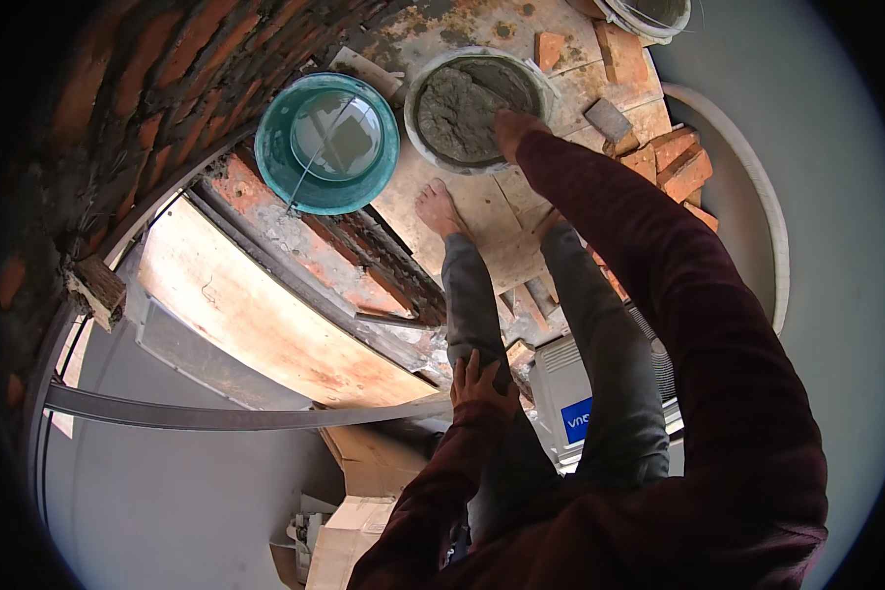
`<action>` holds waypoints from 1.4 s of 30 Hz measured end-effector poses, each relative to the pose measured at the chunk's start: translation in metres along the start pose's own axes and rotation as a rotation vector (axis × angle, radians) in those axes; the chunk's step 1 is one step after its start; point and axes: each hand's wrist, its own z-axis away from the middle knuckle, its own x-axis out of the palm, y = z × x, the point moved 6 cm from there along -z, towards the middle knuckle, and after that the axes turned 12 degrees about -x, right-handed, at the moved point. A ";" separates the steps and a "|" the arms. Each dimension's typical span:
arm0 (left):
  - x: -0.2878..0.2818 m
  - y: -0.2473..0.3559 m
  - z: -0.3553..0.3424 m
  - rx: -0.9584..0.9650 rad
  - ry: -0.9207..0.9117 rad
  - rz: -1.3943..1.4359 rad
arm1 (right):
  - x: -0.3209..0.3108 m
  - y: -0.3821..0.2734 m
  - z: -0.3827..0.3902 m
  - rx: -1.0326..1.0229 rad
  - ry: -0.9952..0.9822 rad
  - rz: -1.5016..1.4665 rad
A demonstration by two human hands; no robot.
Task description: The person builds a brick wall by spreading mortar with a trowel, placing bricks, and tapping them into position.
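Reaching forward, my right hand (514, 132) is at the right side of a round bucket (412, 131) of wet grey mortar (460, 106). Its fingers are curled down at the mortar's surface, and what they hold, if anything, is hidden. My left hand (484, 385) lies on my left knee with its fingers spread and nothing in it. Just left of the mortar stands a teal bucket (273, 162) with cloudy water (336, 133) in it; its thin wire handle lies across the opening.
A rough brick wall (157, 69) rises at the left. Orange bricks (680, 167) are piled at the right, near a grey block (609, 120). Another bucket (649, 29) stands at the far right. Below are a wooden board (256, 305), a metal bar (216, 418) and a cardboard box (359, 526).
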 end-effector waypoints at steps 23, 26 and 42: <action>-0.016 -0.006 -0.004 0.049 0.031 0.007 | -0.030 0.018 0.096 0.090 0.012 -0.197; -0.017 -0.009 -0.003 0.055 0.027 0.005 | -0.016 0.039 0.095 0.132 0.075 -0.174; -0.036 0.004 -0.006 0.095 -0.041 -0.135 | 0.089 0.023 -0.005 0.001 0.409 -1.163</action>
